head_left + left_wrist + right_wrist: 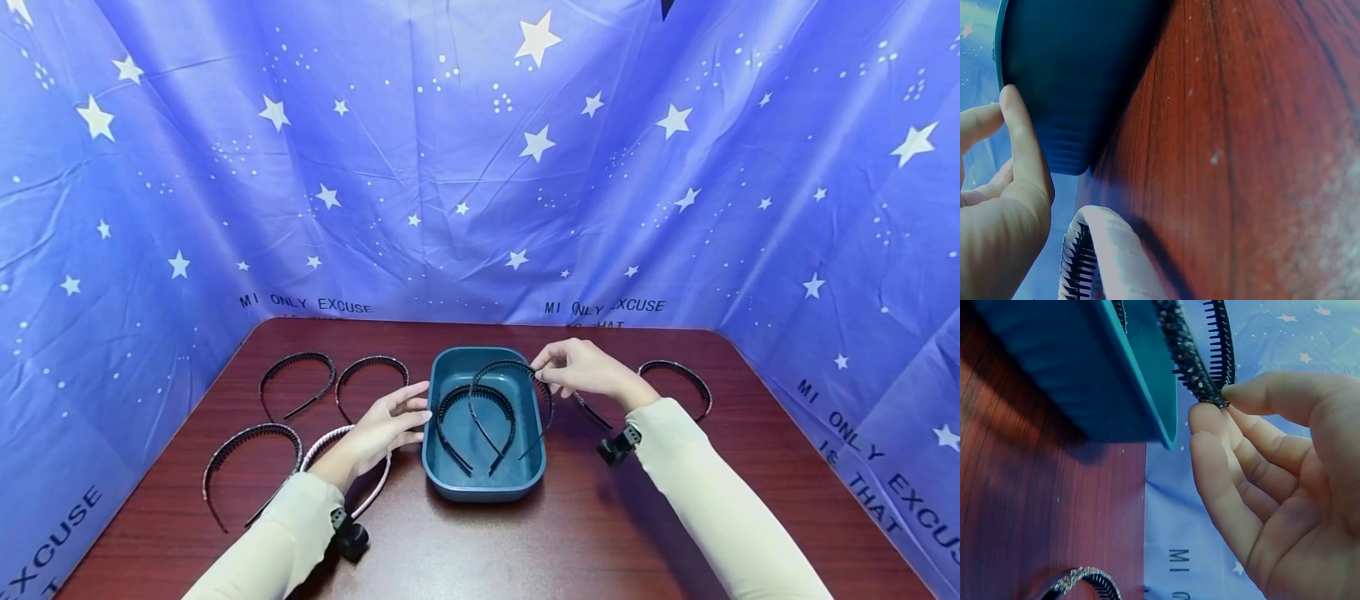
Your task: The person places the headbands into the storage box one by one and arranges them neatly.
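My right hand [588, 367] pinches glittery headband [1179, 350] | straight-fingered left hand [378, 429] touches teal bin [483, 493] | left of bin: pink headband [1113, 244] | before bin: tabletop [465, 550]

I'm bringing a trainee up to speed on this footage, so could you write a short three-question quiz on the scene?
1. True or false: the right hand holds a sparkly black headband.
2. Fill in the blank: the left hand touches the ____.
3. Multiple choice: which hand is the pale headband nearer?
A) the right
B) the left

Key:
1. True; it is pinched between thumb and fingers.
2. Blue-green tub.
3. B.
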A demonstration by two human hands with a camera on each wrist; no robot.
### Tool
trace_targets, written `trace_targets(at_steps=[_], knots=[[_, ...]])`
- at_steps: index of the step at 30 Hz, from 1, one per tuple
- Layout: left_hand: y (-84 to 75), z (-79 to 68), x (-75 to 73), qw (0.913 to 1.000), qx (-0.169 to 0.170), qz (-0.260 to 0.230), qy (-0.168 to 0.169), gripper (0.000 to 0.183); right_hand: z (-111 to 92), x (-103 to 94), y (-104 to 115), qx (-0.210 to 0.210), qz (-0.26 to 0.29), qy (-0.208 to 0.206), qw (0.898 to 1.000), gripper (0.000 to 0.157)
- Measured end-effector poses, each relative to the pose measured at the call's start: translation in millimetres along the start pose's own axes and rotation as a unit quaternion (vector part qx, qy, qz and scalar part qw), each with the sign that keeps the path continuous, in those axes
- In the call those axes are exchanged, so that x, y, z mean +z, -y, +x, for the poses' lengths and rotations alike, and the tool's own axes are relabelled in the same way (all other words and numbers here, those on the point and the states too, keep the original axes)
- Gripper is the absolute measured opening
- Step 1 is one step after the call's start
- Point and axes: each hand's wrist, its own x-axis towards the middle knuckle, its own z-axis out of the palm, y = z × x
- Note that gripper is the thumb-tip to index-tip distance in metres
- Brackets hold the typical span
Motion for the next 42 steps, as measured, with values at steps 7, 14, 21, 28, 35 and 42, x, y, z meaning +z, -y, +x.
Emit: trace_targets(at_steps=[7,14,21,28,35,42], knots=[[-0.5,0.3,-0.3,1.0000,-0.001,-0.003,-0.004,0.065,12,6.2,12,0.000,-0.006,0.014,1.000,0.018],[0.2,0.1,-0.3,1.0000,0.001,-0.005,0.004,0.065,22,13.3,16,0.013,-0.011,0.025,1.000,0.015],[0.5,-0.3,-0.8,0.9999,0.008,-0.004,0.007,0.065,35,19.6,17,0.022,-0.031,0.036,0.999,0.012],[0.2,0.3,-0.3,0.9999,0.007,-0.008,0.006,0.064,47,23.5,22,0.039,-0.050,0.059,0.996,0.014],[-0.3,0.2,-0.7,0.9999,0.006,-0.006,0.006,0.065,55,27.6,28,0.061,-0.071,0.079,0.992,0.014],[-0.2,0.4,-0.5,1.0000,0.005,-0.007,0.004,0.065,61,31.2,27,0.075,-0.083,0.093,0.989,0.014]])
